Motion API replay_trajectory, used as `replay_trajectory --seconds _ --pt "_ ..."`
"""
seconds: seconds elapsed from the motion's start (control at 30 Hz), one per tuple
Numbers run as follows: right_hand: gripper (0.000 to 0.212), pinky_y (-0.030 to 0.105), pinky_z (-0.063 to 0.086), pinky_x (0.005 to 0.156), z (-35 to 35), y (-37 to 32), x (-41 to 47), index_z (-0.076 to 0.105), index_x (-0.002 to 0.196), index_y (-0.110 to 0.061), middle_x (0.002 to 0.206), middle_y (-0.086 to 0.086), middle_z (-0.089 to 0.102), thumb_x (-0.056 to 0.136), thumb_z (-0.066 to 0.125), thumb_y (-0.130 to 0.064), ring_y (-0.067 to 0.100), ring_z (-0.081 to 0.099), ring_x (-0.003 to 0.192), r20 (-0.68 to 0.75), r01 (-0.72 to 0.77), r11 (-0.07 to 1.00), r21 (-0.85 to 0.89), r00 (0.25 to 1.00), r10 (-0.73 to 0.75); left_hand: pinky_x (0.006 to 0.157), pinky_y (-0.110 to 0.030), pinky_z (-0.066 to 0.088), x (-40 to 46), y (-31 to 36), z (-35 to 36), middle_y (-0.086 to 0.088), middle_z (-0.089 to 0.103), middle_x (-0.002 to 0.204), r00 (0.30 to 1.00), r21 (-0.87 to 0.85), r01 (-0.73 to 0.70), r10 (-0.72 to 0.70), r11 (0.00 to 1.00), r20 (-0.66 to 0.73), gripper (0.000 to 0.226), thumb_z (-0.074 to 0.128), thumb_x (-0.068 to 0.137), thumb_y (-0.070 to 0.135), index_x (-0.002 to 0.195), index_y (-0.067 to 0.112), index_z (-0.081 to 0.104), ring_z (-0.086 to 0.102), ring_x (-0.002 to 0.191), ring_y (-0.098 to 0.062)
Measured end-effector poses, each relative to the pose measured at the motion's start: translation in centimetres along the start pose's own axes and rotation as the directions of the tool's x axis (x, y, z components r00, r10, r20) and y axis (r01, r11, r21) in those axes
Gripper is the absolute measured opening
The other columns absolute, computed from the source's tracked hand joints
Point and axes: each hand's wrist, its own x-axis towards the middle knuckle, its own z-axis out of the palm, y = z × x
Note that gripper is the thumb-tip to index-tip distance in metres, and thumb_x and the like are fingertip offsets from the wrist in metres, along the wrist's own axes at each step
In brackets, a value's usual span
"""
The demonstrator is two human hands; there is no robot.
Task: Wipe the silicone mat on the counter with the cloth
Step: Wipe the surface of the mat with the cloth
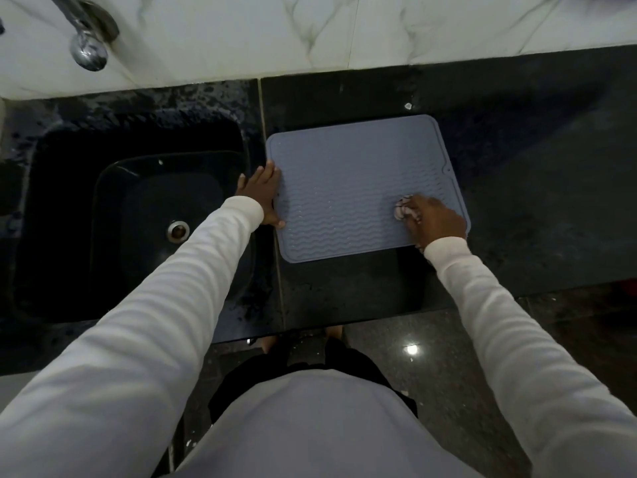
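A grey-blue silicone mat with wavy ridges lies flat on the black counter, just right of the sink. My left hand presses flat on the mat's left edge, fingers straight. My right hand grips a small bunched cloth, pale with a pinkish pattern, and holds it down on the mat's right part near the front. Most of the cloth is hidden under the fingers.
A black sink with a metal drain lies to the left. A chrome tap juts from the white marble wall behind. The counter's front edge runs just below the mat, with a dark glossy floor beneath.
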Motion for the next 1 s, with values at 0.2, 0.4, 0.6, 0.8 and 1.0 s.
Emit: replay_trajectory --seconds 0.2,0.4,0.6,0.8,1.0 --pt "0.031 0.038 0.049 0.076 -1.0 -0.8 0.8 0.061 0.111 -0.024 0.107 0.012 0.065 0.086 0.061 -0.042 0.035 0.064 0.093 -0.044 -0.170 0.977 0.129 0.983 0.177 0.120 -0.046 -0.002 -0.2 0.9 0.3 -0.009 -0.013 0.164 1.000 0.072 0.008 -0.006 0.997 -0.019 0.122 0.082 0.074 0.040 0.156 0.009 -0.003 -0.004 0.151 -0.024" --pt "0.029 0.035 0.053 0.078 1.9 -11.7 -1.1 0.067 0.104 -0.033 0.106 -0.001 0.070 0.078 0.062 -0.047 0.027 0.066 0.095 0.057 0.319 0.918 0.235 0.939 -0.340 0.120 -0.046 0.000 -0.3 1.1 -0.2 -0.009 -0.014 0.163 1.000 0.134 -0.006 0.003 0.991 0.016 0.119 0.079 0.077 0.042 0.156 0.009 -0.004 -0.004 0.152 -0.024" --pt "0.030 0.039 0.052 0.062 4.8 -18.1 -3.2 0.067 0.109 -0.022 0.098 0.011 0.070 0.081 0.064 -0.034 0.034 0.067 0.076 0.005 0.462 0.866 0.190 0.882 -0.471 0.121 -0.045 0.001 -0.2 0.7 0.1 -0.009 -0.014 0.163 1.000 0.151 -0.016 0.015 0.988 0.007 0.112 0.073 0.081 0.041 0.156 0.009 -0.004 -0.004 0.152 -0.022" --pt "0.033 0.039 0.052 0.058 5.2 -15.6 -4.3 0.068 0.105 -0.017 0.093 0.012 0.070 0.074 0.075 -0.027 0.035 0.067 0.067 0.015 0.454 0.886 0.094 0.889 -0.457 0.121 -0.048 0.002 -0.4 0.4 -0.2 -0.008 -0.016 0.163 0.999 0.169 -0.039 0.035 0.985 0.026 0.119 0.077 0.078 0.045 0.156 0.009 -0.005 -0.005 0.151 -0.022" --pt "0.039 0.042 0.050 0.073 3.2 -8.9 -2.9 0.059 0.124 -0.019 0.116 0.012 0.063 0.088 0.060 -0.034 0.038 0.065 0.091 0.087 0.357 0.932 0.059 0.928 -0.361 0.122 -0.049 0.001 -0.6 0.1 -0.2 -0.007 -0.017 0.163 0.999 0.135 -0.046 0.043 0.990 0.024 0.118 0.077 0.079 0.044 0.156 0.009 -0.006 -0.006 0.151 -0.021"
